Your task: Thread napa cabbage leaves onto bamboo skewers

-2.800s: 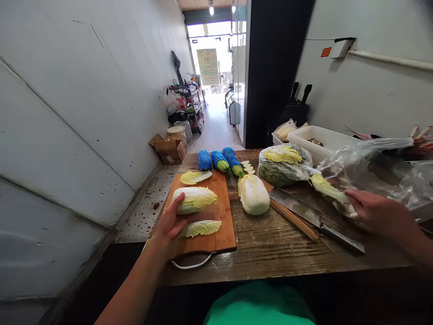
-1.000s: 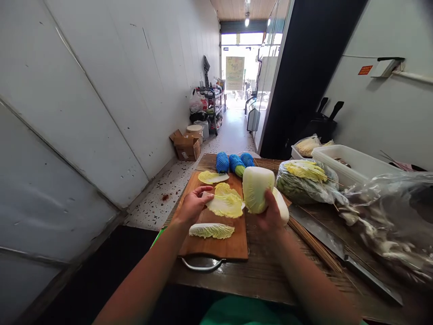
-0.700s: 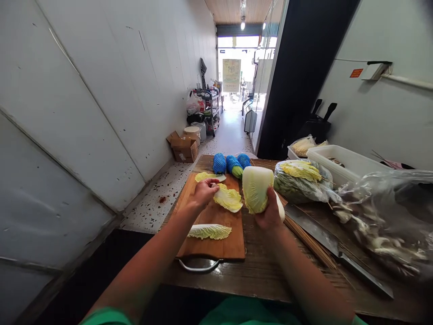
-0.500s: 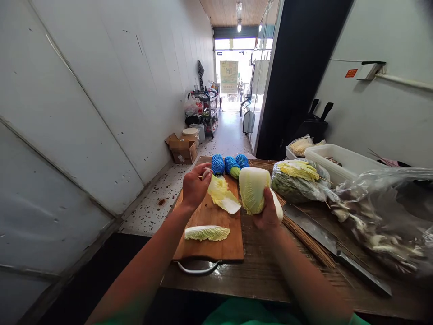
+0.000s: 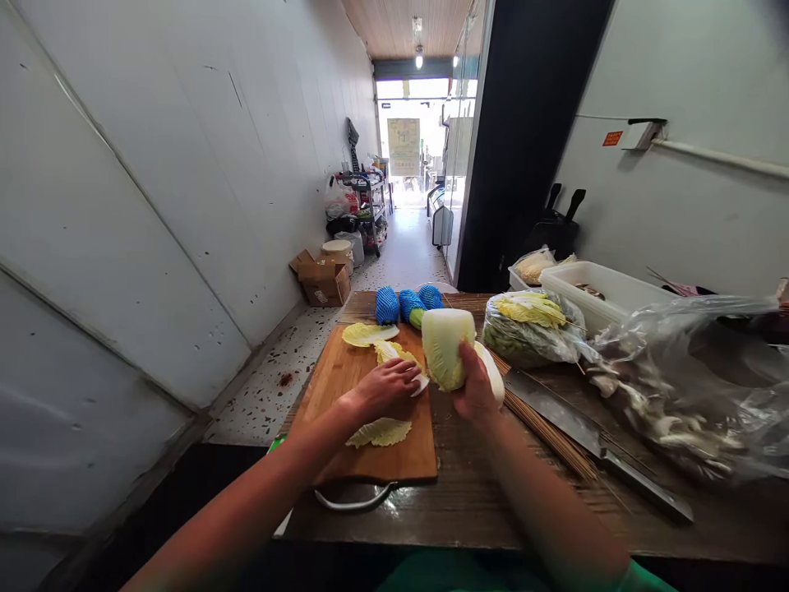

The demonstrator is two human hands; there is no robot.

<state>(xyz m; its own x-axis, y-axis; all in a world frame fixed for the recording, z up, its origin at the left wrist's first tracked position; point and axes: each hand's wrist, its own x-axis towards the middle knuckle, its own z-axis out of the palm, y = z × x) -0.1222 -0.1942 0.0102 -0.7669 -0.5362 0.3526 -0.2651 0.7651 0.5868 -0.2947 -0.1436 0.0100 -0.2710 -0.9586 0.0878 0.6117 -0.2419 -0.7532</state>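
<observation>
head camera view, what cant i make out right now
All in the head view:
Middle leaf: partly covered by the left hand; whether the hand grips it is unclear.
Near leaf: partly hidden by the left forearm.
Rear cabbage: partly hidden by the held cabbage and right hand.
White tub: most contents hidden by its near wall.
Clear bag: cut off by the right edge.
Poster: lettering too small to read.

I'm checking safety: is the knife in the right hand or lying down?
Lying down: the knife rests on the table; the right hand grips a cabbage.
</observation>
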